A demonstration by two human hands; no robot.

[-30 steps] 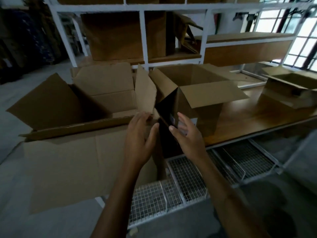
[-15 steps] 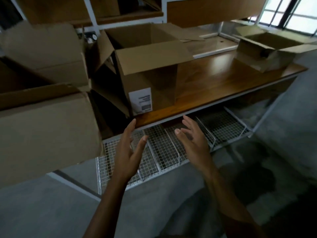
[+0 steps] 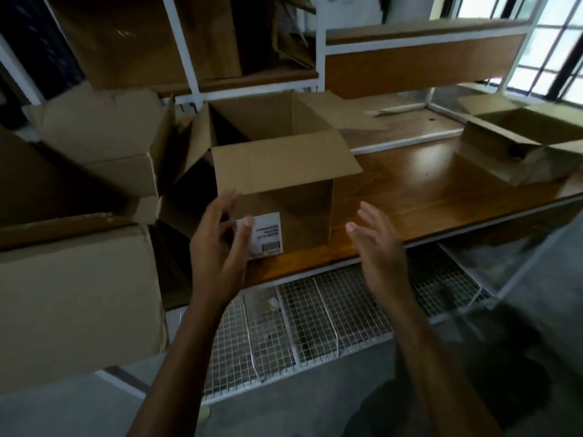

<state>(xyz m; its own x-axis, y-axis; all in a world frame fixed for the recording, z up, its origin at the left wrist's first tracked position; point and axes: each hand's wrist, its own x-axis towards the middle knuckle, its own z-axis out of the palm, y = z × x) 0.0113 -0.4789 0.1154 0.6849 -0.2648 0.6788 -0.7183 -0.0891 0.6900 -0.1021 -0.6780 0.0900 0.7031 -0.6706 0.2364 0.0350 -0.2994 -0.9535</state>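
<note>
An open brown cardboard box [image 3: 293, 212] with a white label [image 3: 268, 234] stands upright on the wooden tabletop [image 3: 426, 190], its flaps spread out. My left hand [image 3: 220, 247] is raised in front of the box's lower left front corner, fingers straight and spread, partly covering the label; whether it touches the box I cannot tell. My right hand [image 3: 375, 247] hovers open just right of the box's front, over the table's near edge, apart from the cardboard. Neither hand holds anything.
A large open cardboard box [image 3: 79, 294] fills the left foreground, with another open box [image 3: 104, 146] behind it. A low open box [image 3: 517, 152] sits at the table's right end. White wire-mesh baskets [image 3: 315, 320] lie under the table. White-framed shelves [image 3: 195, 58] rise behind.
Both hands have risen from over the wire baskets to the front of the labelled box. The view tilted up and closer to the box.
</note>
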